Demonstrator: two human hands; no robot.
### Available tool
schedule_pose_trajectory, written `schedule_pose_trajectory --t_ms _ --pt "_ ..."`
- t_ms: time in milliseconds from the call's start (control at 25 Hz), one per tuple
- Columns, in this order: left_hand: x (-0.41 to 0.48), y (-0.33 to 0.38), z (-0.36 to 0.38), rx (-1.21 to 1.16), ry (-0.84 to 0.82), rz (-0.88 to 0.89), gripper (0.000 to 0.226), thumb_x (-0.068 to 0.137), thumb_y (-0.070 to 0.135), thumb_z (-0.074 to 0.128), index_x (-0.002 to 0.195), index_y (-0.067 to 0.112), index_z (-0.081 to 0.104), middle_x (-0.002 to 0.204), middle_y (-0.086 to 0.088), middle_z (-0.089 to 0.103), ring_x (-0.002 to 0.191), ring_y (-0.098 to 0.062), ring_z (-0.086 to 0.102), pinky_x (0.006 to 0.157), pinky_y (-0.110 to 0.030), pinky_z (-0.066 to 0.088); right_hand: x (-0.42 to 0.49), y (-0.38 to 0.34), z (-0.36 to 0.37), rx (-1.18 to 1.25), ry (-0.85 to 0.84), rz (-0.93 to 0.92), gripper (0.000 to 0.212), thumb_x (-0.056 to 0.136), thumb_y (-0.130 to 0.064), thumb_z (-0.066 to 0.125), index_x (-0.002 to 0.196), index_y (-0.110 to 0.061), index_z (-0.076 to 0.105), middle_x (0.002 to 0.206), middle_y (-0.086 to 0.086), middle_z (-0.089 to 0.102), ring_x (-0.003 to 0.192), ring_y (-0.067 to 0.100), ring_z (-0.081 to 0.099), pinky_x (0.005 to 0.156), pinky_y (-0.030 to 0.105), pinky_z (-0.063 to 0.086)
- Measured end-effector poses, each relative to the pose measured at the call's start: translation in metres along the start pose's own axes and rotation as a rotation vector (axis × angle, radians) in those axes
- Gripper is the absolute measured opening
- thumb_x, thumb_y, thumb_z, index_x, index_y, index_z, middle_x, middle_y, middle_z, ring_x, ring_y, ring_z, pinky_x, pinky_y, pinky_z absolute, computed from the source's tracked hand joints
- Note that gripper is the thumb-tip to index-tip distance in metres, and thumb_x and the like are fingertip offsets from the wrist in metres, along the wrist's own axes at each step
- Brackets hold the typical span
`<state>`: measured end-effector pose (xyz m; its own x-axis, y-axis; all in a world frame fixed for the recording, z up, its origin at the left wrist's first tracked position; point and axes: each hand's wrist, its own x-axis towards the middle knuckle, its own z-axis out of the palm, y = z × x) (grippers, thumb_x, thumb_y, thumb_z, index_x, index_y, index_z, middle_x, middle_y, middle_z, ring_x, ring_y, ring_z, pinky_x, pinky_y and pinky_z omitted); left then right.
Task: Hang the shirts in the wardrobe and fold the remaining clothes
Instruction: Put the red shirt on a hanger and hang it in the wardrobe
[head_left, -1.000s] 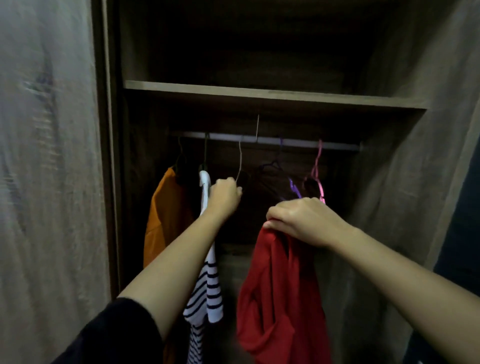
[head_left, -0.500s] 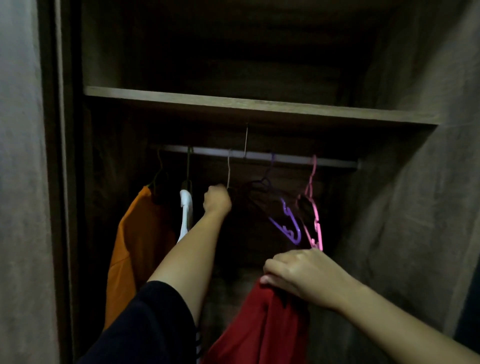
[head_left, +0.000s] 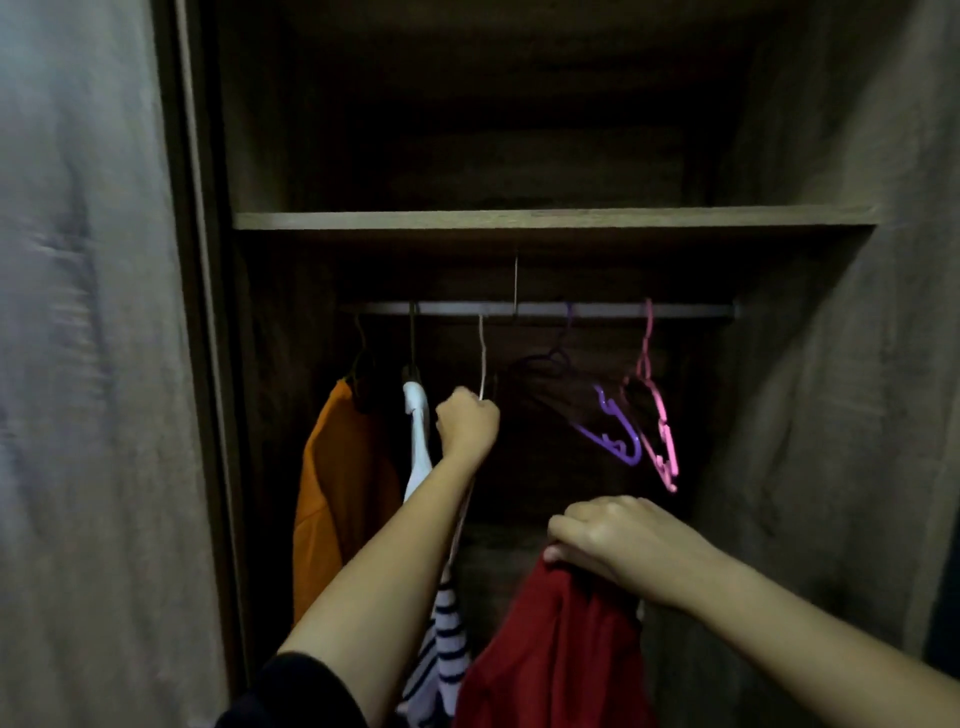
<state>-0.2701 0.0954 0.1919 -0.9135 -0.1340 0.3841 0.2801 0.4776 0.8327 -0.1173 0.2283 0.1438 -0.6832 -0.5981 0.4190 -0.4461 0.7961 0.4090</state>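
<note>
Below the rail (head_left: 540, 310), the left hand (head_left: 467, 426) fists a thin hanger (head_left: 482, 358) to steady it, while the right hand (head_left: 618, 540) pinches the red shirt (head_left: 550, 654), ready for hanging.

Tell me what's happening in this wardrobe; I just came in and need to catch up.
A person is hanging clothes. The left hand grips a thin hanger under the rail, while the right hand holds a red shirt, not yet hung. An orange garment and a striped shirt already hang at left; a purple hanger and a pink hanger hang empty.
</note>
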Motion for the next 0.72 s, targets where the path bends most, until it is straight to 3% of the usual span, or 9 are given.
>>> schedule_pose_trajectory --t_ms 80,160,320,440,520,640,720 --pt "-0.033 -0.016 -0.022 -0.079 -0.001 0.062 0.021 0.086 0.014 0.05 0.093 0.002 0.066 0.094 -0.017 0.068 0.093 -0.03 0.061 0.076 -0.027 0.042 0.002 -0.014 -0.009 0.037 -0.139 0.054 0.052 0.09 -0.054 0.017 0.103 -0.018 0.054 0.1 0.003 0.062 0.093 0.027 0.064 0.066 0.036 0.051" --pt "-0.068 -0.036 -0.052 -0.139 0.008 0.111 0.017 0.084 0.02 0.054 0.081 0.007 0.066 0.074 -0.008 0.066 0.074 -0.02 0.06 0.065 -0.026 0.04 0.004 -0.031 -0.016 0.026 -0.228 0.088 0.042 0.098 -0.048 0.025 0.114 -0.018 0.05 0.114 0.004 0.058 0.107 0.028 0.058 0.078 0.037 0.048" --pt "-0.113 -0.076 -0.115 -0.193 0.029 0.217 0.019 0.087 0.032 0.062 0.075 0.017 0.06 0.043 0.009 0.055 0.043 -0.001 0.052 0.049 -0.017 0.037 0.016 -0.064 -0.019 0.032 -0.254 0.018 0.03 0.1 -0.033 0.033 0.124 -0.018 0.043 0.11 0.01 0.06 0.1 0.033 0.061 0.08 0.041 0.048" --pt "-0.13 -0.103 -0.16 -0.202 -0.007 0.275 0.012 0.092 0.029 0.057 0.082 0.026 0.064 0.047 0.008 0.046 0.045 -0.005 0.045 0.047 -0.021 0.035 0.021 -0.079 -0.022 0.054 -0.378 -0.144 0.023 0.099 -0.023 0.036 0.121 -0.027 0.04 0.1 0.014 0.058 0.091 0.035 0.061 0.073 0.038 0.044" --pt "-0.142 -0.125 -0.195 -0.238 -0.049 0.292 0.021 0.095 0.021 0.053 0.076 0.022 0.062 0.051 0.009 0.044 0.043 -0.003 0.04 0.043 -0.019 0.032 0.023 -0.09 -0.024 -0.04 -0.485 -0.251 0.027 0.099 -0.018 0.036 0.123 -0.023 0.046 0.105 0.014 0.056 0.094 0.034 0.06 0.074 0.038 0.043" --pt "-0.161 -0.156 -0.24 -0.259 -0.144 0.293 0.021 0.097 0.012 0.049 0.083 0.018 0.064 0.042 0.014 0.045 0.036 0.003 0.038 0.039 -0.01 0.029 0.024 -0.105 -0.024 -0.171 -0.611 -0.336 0.033 0.097 -0.012 0.037 0.127 -0.017 0.049 0.114 0.013 0.054 0.099 0.034 0.059 0.076 0.039 0.043" --pt "-0.171 -0.176 -0.263 -0.293 -0.196 0.257 0.021 0.097 0.011 0.048 0.083 0.016 0.063 0.04 0.01 0.039 0.033 0.001 0.032 0.036 -0.011 0.026 0.029 -0.112 -0.026 -0.212 -0.648 -0.364 0.032 0.096 -0.012 0.038 0.125 -0.014 0.05 0.117 0.013 0.052 0.099 0.034 0.06 0.076 0.039 0.042"
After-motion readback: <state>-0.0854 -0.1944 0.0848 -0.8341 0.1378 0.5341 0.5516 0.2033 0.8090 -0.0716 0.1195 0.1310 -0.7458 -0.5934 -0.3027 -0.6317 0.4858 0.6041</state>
